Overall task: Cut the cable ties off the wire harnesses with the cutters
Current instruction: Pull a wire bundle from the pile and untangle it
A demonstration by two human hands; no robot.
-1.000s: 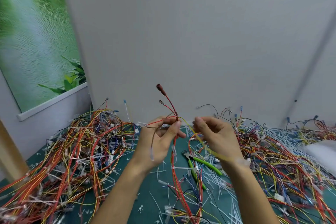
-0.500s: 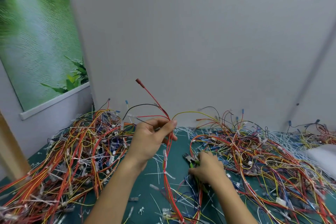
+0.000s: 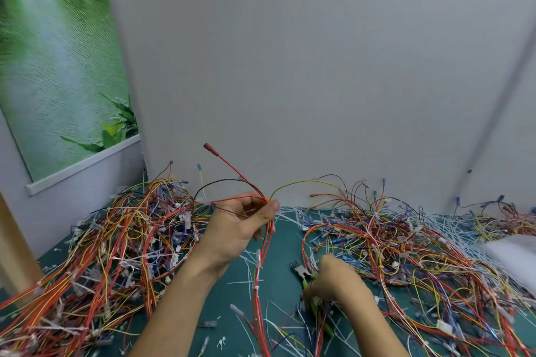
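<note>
On the green mat below grey walls, left fingers tight on a harness, right fingers round cutters.

Single head-worn wide-angle view. Faces forward and down over person's own forearms, which enter from bottom edge. Close range: left hand mid-frame, right hand lower right of it, wire harness and cutters between. Green mat fills lower part, grey wall upper part; edges bowed.
</note>
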